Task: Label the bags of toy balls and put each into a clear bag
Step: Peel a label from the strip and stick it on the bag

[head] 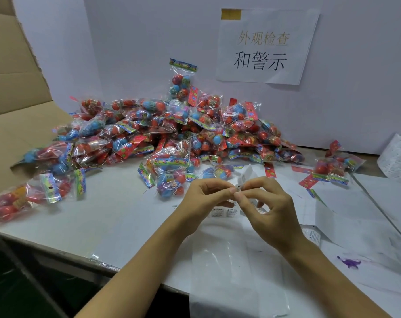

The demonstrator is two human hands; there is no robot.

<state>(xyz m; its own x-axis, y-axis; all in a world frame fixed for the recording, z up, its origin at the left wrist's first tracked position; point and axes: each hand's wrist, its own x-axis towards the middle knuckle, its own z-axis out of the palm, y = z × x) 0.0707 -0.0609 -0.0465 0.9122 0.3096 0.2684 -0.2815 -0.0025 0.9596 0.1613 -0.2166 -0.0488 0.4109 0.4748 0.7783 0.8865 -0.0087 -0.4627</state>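
A big heap of bags of toy balls (172, 131), red and blue balls in crinkly film with bright header cards, covers the back of the white table (107, 216). In front of it my left hand (206, 196) and my right hand (261, 203) meet, both pinching a small white label strip (244, 175) that sticks up between the fingertips. Under my hands lies a stack of clear bags (231, 255) with printed warning text near the top, reaching over the table's front edge.
A cardboard box flap (15, 92) stands at the left. A white board with a paper sign (266, 47) forms the back wall. Label sheets and paper (397, 157) lie at the right, with a purple mark (350, 262) on the table.
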